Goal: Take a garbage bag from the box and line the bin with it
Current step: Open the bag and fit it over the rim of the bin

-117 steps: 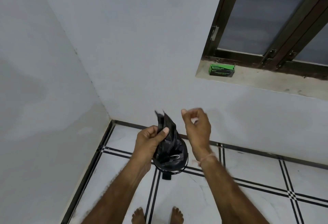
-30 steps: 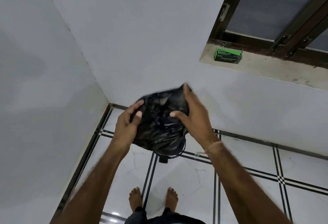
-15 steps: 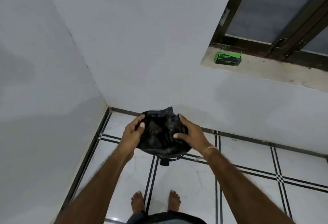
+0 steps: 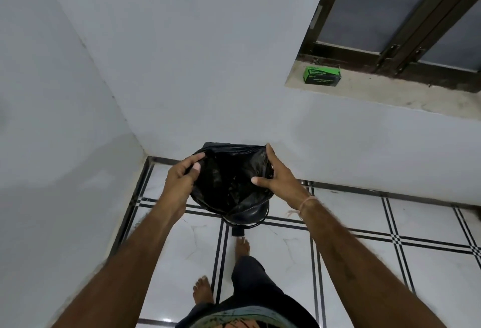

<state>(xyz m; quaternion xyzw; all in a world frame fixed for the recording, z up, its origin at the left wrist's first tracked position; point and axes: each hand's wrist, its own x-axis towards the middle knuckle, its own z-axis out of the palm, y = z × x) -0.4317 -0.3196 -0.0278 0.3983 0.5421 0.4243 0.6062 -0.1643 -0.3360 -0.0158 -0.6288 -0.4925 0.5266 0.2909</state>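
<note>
A black garbage bag (image 4: 229,174) is spread open between both hands, its mouth facing me. My left hand (image 4: 182,179) pinches the bag's left edge and my right hand (image 4: 277,174) grips its right edge. Below the bag sits a black pedal bin (image 4: 247,217) on the tiled floor near the room's corner; only its front rim and the pedal (image 4: 238,232) show, the rest is hidden by the bag. The green garbage bag box (image 4: 322,75) lies on the window sill at upper right.
White walls meet in a corner just behind the bin. The window sill (image 4: 390,93) juts out at upper right below a dark-framed window. My bare feet (image 4: 242,245) stand on the white tiles, the right one just behind the pedal.
The bag went from a crumpled bundle to a wide open mouth held by both hands. It now hangs lower, over the bin. My right foot has stepped forward to the pedal.
</note>
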